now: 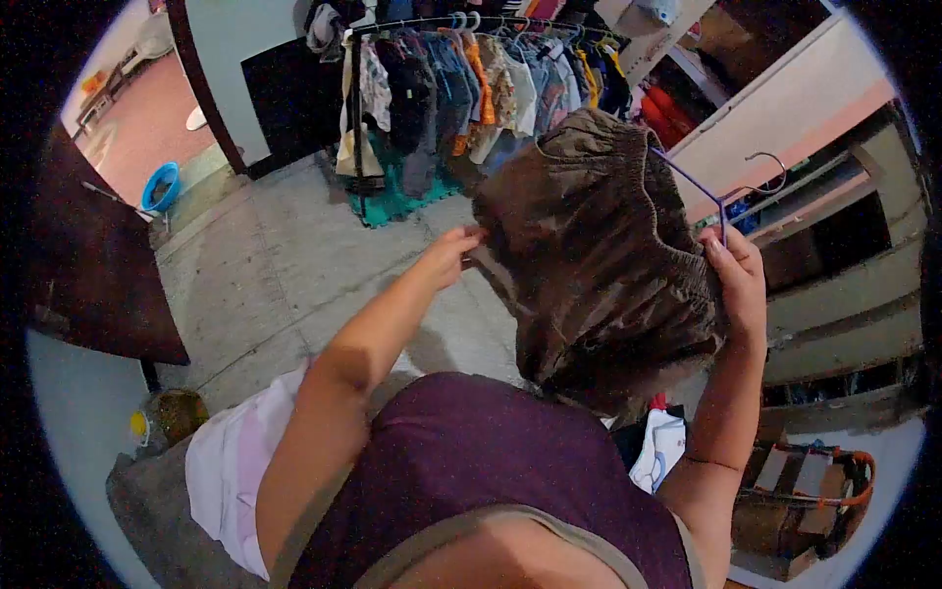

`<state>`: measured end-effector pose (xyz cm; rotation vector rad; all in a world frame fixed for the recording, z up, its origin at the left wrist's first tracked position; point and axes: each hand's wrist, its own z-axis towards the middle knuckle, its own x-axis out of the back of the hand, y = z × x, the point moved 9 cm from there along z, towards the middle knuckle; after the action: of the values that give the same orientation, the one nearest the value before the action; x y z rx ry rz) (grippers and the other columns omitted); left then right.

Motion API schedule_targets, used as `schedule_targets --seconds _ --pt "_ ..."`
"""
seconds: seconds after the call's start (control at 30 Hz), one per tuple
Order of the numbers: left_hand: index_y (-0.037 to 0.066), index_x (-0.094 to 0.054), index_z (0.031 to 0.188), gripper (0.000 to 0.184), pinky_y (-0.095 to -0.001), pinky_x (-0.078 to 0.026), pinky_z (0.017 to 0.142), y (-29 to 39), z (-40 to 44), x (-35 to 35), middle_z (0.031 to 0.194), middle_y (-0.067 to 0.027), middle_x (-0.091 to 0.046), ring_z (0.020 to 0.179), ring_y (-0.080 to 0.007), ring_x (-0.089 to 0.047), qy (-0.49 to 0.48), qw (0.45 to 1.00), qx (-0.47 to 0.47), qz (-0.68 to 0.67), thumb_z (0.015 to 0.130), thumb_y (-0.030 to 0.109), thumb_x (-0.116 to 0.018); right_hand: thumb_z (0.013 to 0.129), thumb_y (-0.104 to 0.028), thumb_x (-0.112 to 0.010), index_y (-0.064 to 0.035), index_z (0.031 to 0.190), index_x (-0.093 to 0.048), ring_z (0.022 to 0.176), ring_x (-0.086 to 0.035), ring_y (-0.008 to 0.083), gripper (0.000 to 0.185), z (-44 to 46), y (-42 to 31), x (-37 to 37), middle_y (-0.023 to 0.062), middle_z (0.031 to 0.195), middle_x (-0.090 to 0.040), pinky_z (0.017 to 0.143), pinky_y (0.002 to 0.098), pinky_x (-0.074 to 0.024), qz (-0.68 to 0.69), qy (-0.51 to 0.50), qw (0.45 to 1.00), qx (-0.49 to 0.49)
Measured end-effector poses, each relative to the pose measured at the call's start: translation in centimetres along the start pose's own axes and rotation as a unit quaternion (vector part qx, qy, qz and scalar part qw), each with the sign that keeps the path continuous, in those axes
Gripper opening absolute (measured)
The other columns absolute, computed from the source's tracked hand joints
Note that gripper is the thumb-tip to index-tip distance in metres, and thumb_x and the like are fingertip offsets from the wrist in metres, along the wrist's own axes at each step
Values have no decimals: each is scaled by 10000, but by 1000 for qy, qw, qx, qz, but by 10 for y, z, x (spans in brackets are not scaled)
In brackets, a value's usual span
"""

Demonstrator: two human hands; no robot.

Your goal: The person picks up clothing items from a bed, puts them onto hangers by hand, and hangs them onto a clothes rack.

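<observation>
One purple hanger (693,183), clamped in the right hand (737,273), at the waistband of brown shorts (599,260) held up in midair. Left hand (452,256), well apart, is at the shorts' opposite edge; pinch or light touch, cannot tell. Beyond: grey floor (275,265), then clothes rack (356,83).

We note grey floor (285,221) at ten o'clock, dark door (103,245) at nine, pale wall (211,59) toward eleven, clothes rack (357,162) near twelve.
</observation>
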<state>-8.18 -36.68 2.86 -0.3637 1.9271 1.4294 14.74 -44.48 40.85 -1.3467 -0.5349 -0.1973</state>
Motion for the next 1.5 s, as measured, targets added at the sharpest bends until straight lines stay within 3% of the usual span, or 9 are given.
schedule_targets --seconds 0.03,0.13,0.23,0.53,0.83,1.07,1.3,1.43,1.5 --pt "136 -538 1078 239 -307 -384 802 -11 -13 5 945 8 -569 896 -156 -510 26 999 -27 0 852 213 -560 861 -167 -512 -17 883 -561 704 -448 48 159 -22 9 13 -30 795 -526 654 194 -359 27 11 1000 7" --pt "139 -533 1114 279 -320 -385 817 -39 -32 74 977 -2 -567 922 -152 -510 107 994 -1 -21 848 216 -561 859 -170 -518 -15 885 -566 721 -463 54 165 -12 17 -3 -28 803 -534 664 198 -372 68 22 997 -25" --pt "148 -534 1142 306 -335 -378 842 2 -75 91 982 -3 -566 926 -150 -509 225 973 55 19 847 223 -560 857 -185 -538 -13 893 -586 726 -503 63 182 22 22 -38 -21 801 -566 654 230 -413 65 17 998 -10" --pt "116 -520 1136 287 -311 -447 723 33 -89 120 989 -36 -588 872 -138 -544 237 970 43 26 871 225 -517 886 -235 -531 -14 902 -591 752 -485 55 229 93 68 -100 -36 817 -551 688 215 -397 51 -108 993 -12" --pt "104 -533 1077 257 -278 -441 703 77 -38 164 936 -31 -603 816 -127 -561 285 954 34 83 865 248 -534 850 -251 -563 -13 866 -607 739 -497 66 242 181 140 -107 -27 768 -574 701 243 -416 3 -102 994 -24" --pt "123 -542 1066 258 -290 -429 713 137 17 197 918 2 -599 822 -108 -555 326 935 -17 136 856 274 -538 797 -167 -620 -42 1022 -580 794 -459 77 261 233 182 -153 -19 878 -521 737 222 -381 104 -222 969 -34" --pt "109 -569 1020 212 -273 -426 672 185 52 213 883 8 -594 790 -103 -544 354 913 -45 197 861 245 -538 747 -70 -599 -74 1198 -514 940 -452 114 459 266 182 -209 7 1032 -515 843 267 -364 141 -336 930 -56" --pt "76 -577 1040 228 -275 -432 653 267 71 191 841 -32 -589 754 -144 -543 362 842 -157 369 847 195 -550 748 -55 -592 -79 1216 -506 954 -449 106 476 298 164 -230 18 1062 -516 837 248 -368 65 -349 935 6" --pt "74 -560 1085 272 -288 -439 677 317 92 184 867 -69 -577 760 -180 -544 333 741 -272 516 833 177 -556 748 -54 -592 -80 1219 -504 924 -448 96 480 313 149 -243 17 1018 -514 799 232 -378 105 -349 931 18"
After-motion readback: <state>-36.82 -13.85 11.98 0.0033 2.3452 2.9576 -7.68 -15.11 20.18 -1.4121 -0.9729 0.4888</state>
